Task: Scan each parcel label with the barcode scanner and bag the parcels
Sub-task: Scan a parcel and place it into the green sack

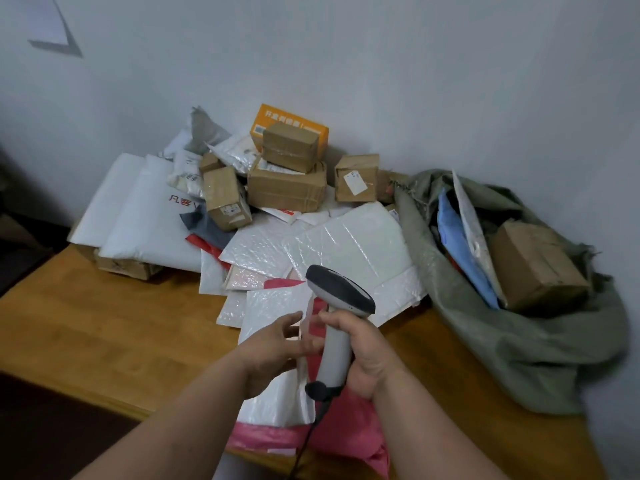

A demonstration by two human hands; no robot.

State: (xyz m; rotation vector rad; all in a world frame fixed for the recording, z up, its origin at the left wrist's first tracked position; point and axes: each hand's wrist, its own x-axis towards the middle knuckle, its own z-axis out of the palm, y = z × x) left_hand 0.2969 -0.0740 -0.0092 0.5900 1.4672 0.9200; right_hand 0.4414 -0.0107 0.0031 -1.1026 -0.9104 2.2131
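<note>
My right hand (367, 355) grips the grey handle of the barcode scanner (337, 317), its dark head pointing up and to the left. Its black cable hangs down off the table front. My left hand (273, 344) holds the edge of a pink parcel (346, 431) that lies with a white bubble mailer (273, 306) just in front of me. Behind them sits a heap of white mailers (349, 247) and brown cardboard boxes (287, 185). A green woven sack (519, 341) lies open at the right with parcels inside.
The wooden table (104, 323) shows bare board at the left front. An orange box (291, 123) tops the pile against the grey wall. Large white bags (138, 216) lie at the left over a flat carton. A brown box (536, 268) rests in the sack's mouth.
</note>
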